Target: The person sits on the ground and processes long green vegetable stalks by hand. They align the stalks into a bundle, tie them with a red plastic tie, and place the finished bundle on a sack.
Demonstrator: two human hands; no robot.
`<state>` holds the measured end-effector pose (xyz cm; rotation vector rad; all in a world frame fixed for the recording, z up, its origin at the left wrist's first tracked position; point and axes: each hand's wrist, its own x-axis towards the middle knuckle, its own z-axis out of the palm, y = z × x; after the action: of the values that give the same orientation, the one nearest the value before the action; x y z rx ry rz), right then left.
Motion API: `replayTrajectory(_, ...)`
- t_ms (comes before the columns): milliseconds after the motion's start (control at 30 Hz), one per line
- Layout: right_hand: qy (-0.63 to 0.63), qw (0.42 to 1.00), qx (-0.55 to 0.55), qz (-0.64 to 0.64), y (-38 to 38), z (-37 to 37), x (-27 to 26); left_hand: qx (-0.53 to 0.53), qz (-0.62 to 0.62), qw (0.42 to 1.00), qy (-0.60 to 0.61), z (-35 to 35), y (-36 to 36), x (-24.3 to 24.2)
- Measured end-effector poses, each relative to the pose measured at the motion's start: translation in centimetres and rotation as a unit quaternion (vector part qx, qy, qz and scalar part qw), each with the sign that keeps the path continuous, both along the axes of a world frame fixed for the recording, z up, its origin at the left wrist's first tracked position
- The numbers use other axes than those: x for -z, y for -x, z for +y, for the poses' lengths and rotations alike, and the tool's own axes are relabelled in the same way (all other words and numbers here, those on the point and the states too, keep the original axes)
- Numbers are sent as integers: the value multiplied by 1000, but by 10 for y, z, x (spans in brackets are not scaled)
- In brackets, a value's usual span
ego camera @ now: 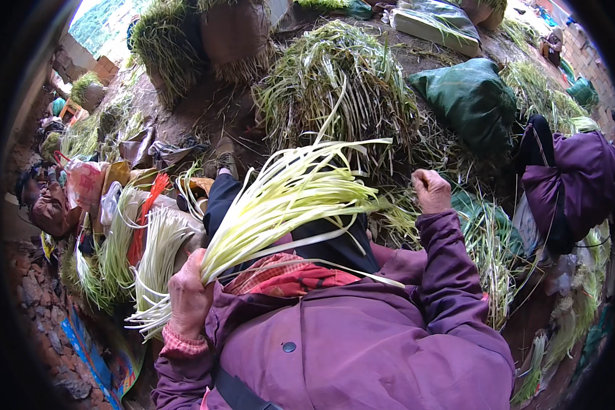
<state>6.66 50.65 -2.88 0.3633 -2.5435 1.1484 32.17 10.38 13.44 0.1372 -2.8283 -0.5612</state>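
My left hand (190, 297) grips a bundle of long pale yellow-green leafy stalks (287, 200) near their white ends, and the leaves fan out across my lap. My right hand (431, 190), its fingers curled, is raised apart from the bundle at the right; whether anything is inside it cannot be told. Bundled white stalks (159, 246) lie beside my left hand, with red plastic strips (148, 218) next to them. In front of me stands a large heap of green leafy stalks (338, 87).
A green woven sack (469, 102) sits beyond my right hand. A person in purple (576, 179) is close at the right. Plastic bags (84, 179) and more stalks lie at the left. Wrapped bundles (236, 36) stand at the far side, and broken bricks (41, 307) lie at the lower left.
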Motion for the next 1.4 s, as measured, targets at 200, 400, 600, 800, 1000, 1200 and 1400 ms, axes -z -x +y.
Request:
replayTrajectory(200, 210, 962, -162, -56, -25, -45, -87, 1, 9, 1000, 21, 3, 0, 5)
replayTrajectory(400, 120, 926, -356, 36, -45, -96, -125, 2, -11, 999, 42, 2, 0, 6)
replayTrajectory(600, -68, 917, -365, 144, -45, -133, -118, 6, -5, 998, 62, 4, 1, 7)
replayTrajectory(800, -16, 933, -330, 144, -49, -135, -111, -3, 4, 998, 59, 6, 1, 9)
replayTrajectory(1000, 75, 967, -225, 95, -57, -132, -102, 14, -27, 1000, -3, 24, 6, 8)
replayTrajectory(1200, 75, 988, -17, 134, -26, -98, -99, 17, -68, 997, -18, 24, 6, 5)
replayTrajectory(1400, 83, 987, -121, 66, -56, -59, -106, 19, -84, 996, -19, 17, 2, 8)
